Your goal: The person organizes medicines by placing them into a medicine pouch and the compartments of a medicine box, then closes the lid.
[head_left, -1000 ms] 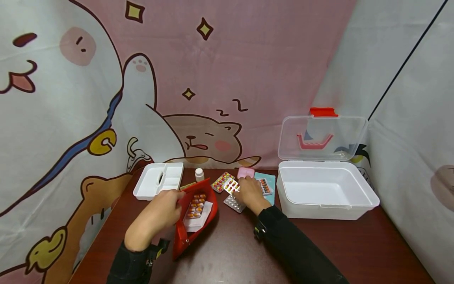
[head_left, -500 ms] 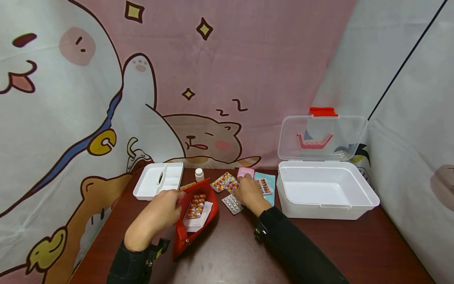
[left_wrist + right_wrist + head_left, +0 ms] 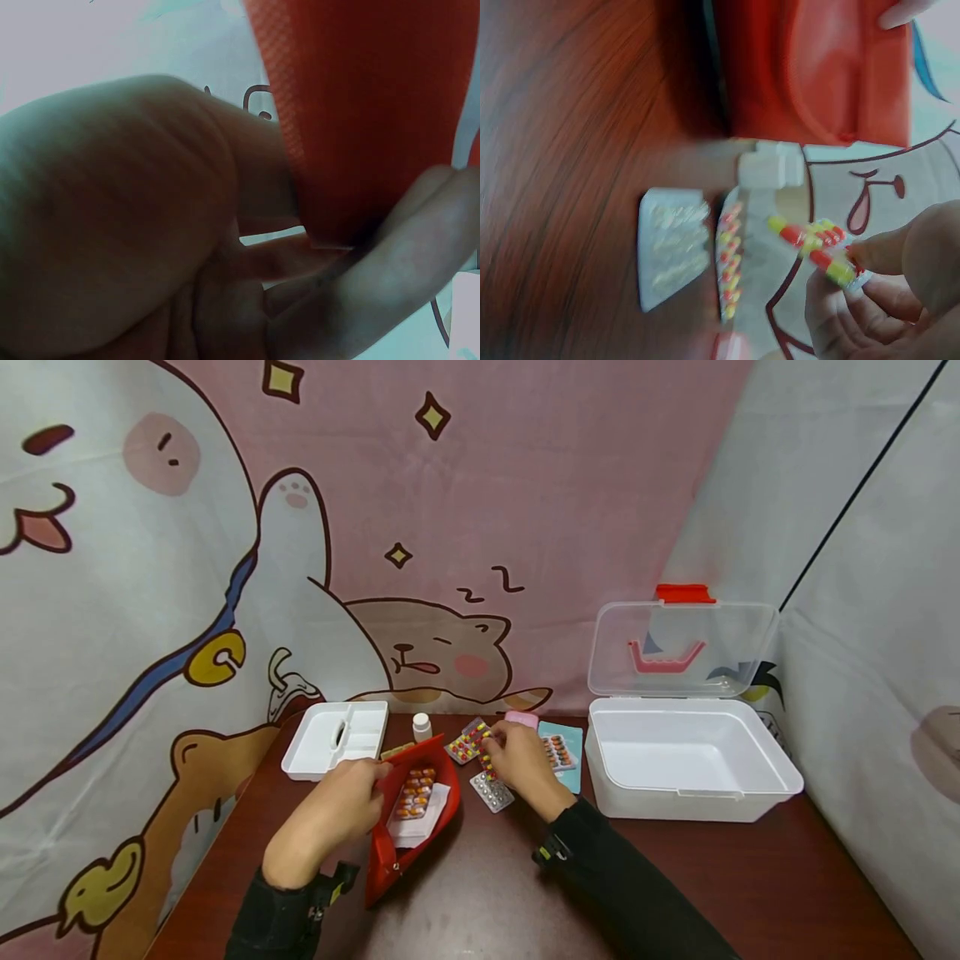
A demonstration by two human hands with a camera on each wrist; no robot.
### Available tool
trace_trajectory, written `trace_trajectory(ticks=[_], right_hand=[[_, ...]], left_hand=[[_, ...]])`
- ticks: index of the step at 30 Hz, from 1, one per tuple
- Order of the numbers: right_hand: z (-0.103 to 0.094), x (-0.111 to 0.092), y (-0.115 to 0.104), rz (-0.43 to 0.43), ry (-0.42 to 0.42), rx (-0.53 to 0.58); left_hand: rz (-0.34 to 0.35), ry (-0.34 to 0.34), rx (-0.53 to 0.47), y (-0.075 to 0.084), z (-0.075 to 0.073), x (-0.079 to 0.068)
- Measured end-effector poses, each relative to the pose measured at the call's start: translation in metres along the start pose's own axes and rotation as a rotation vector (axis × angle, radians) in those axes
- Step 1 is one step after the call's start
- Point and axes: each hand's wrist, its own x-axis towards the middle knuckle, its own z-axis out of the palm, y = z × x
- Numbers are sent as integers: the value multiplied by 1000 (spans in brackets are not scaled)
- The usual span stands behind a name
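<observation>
My left hand (image 3: 337, 802) grips the upper left edge of a red pouch (image 3: 444, 777), whose mouth gapes on the table. Inside lie a blister pack of orange capsules (image 3: 417, 795) and a white paper packet (image 3: 422, 828). Thumb and fingers of my right hand (image 3: 525, 764) pinch a blister pack of red and yellow capsules (image 3: 817, 247), raised and tilted in the right wrist view. Below it on the table are a similar capsule pack (image 3: 457, 750) and a silver blister pack (image 3: 492, 793). In the left wrist view the pouch (image 3: 367, 112) runs down between thumb and fingers.
A white bottle (image 3: 422, 727) and a white compartment tray (image 3: 315, 752) stand behind the pouch. A pink case (image 3: 522, 719) and a light blue packet (image 3: 572, 740) bearing a capsule pack (image 3: 558, 752) lie beyond my right hand. A white box (image 3: 675, 807), its clear lid raised, stands right.
My right hand has lifted one red and yellow capsule blister pack off the table. The silver pack slid slightly left early on. My left hand has stayed on the pouch.
</observation>
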Motion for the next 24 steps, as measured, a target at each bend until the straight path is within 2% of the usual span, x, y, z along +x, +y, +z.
trace_trajectory(ticks=[5, 11, 14, 19, 24], right_hand=[[-9, -7, -21, 66, -21, 181], [-24, -20, -54, 112, -161, 318], [-29, -25, -66, 134, -201, 337], [-33, -32, -76, 149, -215, 341], [-28, -37, -81, 129, -351, 380]], left_hand=[[3, -4, -2, 1, -1, 1], [-9, -17, -19, -1, -1, 1], [-9, -18, -33, -1, 0, 1], [17, 5, 1, -2, 1, 1], [3, -3, 6, -2, 0, 1]])
